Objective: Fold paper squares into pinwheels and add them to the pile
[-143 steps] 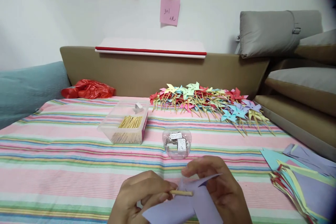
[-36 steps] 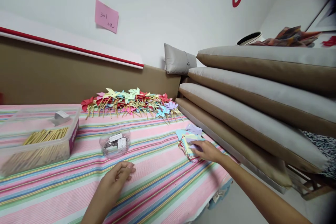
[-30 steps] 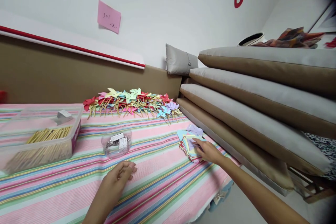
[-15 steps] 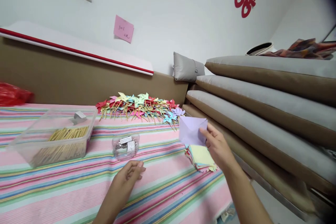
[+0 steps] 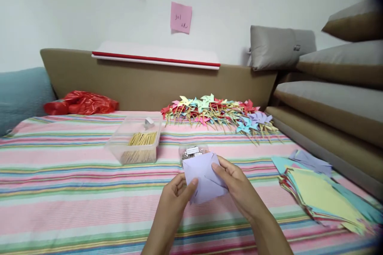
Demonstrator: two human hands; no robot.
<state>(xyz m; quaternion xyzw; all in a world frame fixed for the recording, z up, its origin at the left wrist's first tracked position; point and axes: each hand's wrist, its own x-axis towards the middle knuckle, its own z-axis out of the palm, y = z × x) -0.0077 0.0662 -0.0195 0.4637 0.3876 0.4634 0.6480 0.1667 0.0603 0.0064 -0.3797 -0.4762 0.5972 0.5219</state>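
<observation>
Striped cloth (image 5: 89,207) in pink, green, blue and white bands, spread across lower half of frame; support beneath hidden. Red plastic bag (image 5: 86,103) at cloth's far edge, left side. Clear plastic box (image 5: 119,153) left of centre. Small clear tub (image 5: 185,152) near centre, partly hidden. Heap of paper pinwheels (image 5: 209,113) right of centre, farther back. Loose pile of coloured paper sheets (image 5: 323,191), lower right.

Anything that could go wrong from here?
1. The purple paper, pinched by the left hand and right hand, has slits; pulling the hands apart might tear or crease it.
2. The clear tub sits just beyond, partly hidden by the paper; a hand might knock it.
3. The paper pile is uneven; brushing it could scatter sheets.
</observation>
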